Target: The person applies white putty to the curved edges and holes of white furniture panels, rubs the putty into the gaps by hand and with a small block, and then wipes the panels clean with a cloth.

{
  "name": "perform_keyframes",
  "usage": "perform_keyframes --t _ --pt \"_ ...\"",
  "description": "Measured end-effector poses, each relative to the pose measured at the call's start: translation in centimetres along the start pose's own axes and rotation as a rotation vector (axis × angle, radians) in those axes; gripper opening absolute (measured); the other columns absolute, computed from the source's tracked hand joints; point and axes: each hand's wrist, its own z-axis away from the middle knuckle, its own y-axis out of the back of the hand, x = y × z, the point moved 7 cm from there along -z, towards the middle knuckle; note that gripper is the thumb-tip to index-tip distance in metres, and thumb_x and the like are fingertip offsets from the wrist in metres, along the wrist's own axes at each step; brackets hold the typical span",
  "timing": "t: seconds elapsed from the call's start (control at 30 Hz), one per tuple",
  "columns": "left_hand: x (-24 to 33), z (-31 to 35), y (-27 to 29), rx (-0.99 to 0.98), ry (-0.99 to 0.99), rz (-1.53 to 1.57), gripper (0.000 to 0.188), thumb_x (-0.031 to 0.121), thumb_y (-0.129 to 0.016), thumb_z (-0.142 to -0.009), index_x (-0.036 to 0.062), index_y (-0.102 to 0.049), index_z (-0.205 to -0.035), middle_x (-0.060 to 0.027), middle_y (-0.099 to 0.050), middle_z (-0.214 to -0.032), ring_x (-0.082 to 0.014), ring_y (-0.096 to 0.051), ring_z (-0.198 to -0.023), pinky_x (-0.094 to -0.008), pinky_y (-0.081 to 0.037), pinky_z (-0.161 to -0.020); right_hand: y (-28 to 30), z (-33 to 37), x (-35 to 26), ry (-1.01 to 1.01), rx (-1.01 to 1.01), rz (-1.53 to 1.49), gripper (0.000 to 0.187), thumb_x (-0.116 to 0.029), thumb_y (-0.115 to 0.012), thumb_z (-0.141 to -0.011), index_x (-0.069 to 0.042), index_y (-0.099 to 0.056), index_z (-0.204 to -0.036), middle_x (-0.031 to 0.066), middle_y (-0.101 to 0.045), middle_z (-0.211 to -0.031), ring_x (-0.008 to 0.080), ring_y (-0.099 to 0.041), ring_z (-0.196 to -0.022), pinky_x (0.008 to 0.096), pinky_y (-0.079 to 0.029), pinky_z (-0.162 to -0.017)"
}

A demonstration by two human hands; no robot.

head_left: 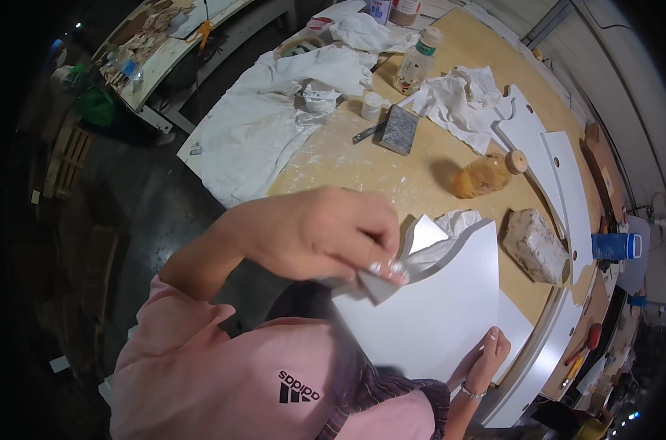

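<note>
white panel (pixel 435 308) lies between my hands, its long axis running from seven to one o'clock, with my left hand (pixel 325 233) nearer, pinching a folded grey sheet (pixel 380 282) on its upper edge, and my right hand (pixel 489 356) gripping its four o'clock edge.

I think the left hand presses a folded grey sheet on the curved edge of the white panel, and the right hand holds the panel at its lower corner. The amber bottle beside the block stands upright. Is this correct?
Not quite. In the head view the amber bottle lies on its side on the table, near the block. The rest holds: left hand with grey sheet, right hand on the white panel.
</note>
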Motion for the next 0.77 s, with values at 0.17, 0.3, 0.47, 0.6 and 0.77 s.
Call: perform_keyframes --t 0.17,0.3,0.47,0.6,0.77 --pt "-1.5 -1.4 -1.7 0.104 0.001 -0.099 0.031 -0.002 -0.066 -0.073 0.0029 -0.067 -0.104 -0.0089 -0.058 -0.091 -0.0273 -0.056 -0.083 -0.0356 -0.045 -0.071 -0.9 -0.1 -1.3 0.01 -0.025 0.024 0.047 -0.035 -0.051 -0.093 -0.005 -0.035 -0.06 -0.0027 -0.029 -0.055 0.0084 -0.027 -0.054 0.0277 -0.02 -0.048" --pt "-1.6 -0.6 -0.5 -0.043 0.051 -0.031 0.035 0.001 -0.069 -0.071 0.0027 -0.067 -0.105 -0.0094 -0.058 -0.091 -0.0292 -0.055 -0.083 -0.0368 -0.045 -0.073 -0.4 -0.1 -0.5 0.004 -0.004 0.025 0.049 -0.037 -0.051 -0.093 -0.005 -0.035 -0.06 -0.0027 -0.029 -0.055 0.0083 -0.027 -0.054 0.0278 -0.02 -0.048" --pt "-0.8 -0.5 -0.1 -0.047 0.021 -0.069 0.04 0.001 -0.071 -0.066 0.0025 -0.067 -0.106 -0.0104 -0.059 -0.094 -0.0299 -0.056 -0.082 -0.0376 -0.046 -0.072 -0.8 -0.2 -1.1 0.007 -0.023 0.026 0.049 -0.038 -0.051 -0.092 -0.005 -0.035 -0.06 -0.002 -0.03 -0.055 0.0083 -0.028 -0.054 0.0276 -0.02 -0.048" --pt "-1.5 -1.9 -1.7 -0.017 -0.012 -0.064 0.033 0.003 -0.069 -0.069 0.0015 -0.066 -0.102 -0.0104 -0.059 -0.095 -0.0295 -0.057 -0.083 -0.0373 -0.046 -0.071 -0.8 -0.1 -1.3 -0.003 -0.029 0.024 0.046 -0.034 -0.052 -0.093 -0.006 -0.032 -0.061 -0.0036 -0.027 -0.058 0.0076 -0.025 -0.057 0.0282 -0.018 -0.05" --pt "-0.7 1.9 0.9 -0.27 0.162 -0.002 0.032 0.011 -0.067 -0.076 0.0034 -0.067 -0.107 -0.0111 -0.061 -0.09 -0.0277 -0.058 -0.089 -0.0356 -0.047 -0.077 -0.5 0.5 -1.0 -0.051 0.005 0.049 0.045 -0.031 -0.052 -0.094 -0.007 -0.03 -0.063 -0.0053 -0.024 -0.061 0.0071 -0.021 -0.059 0.0288 -0.016 -0.051"
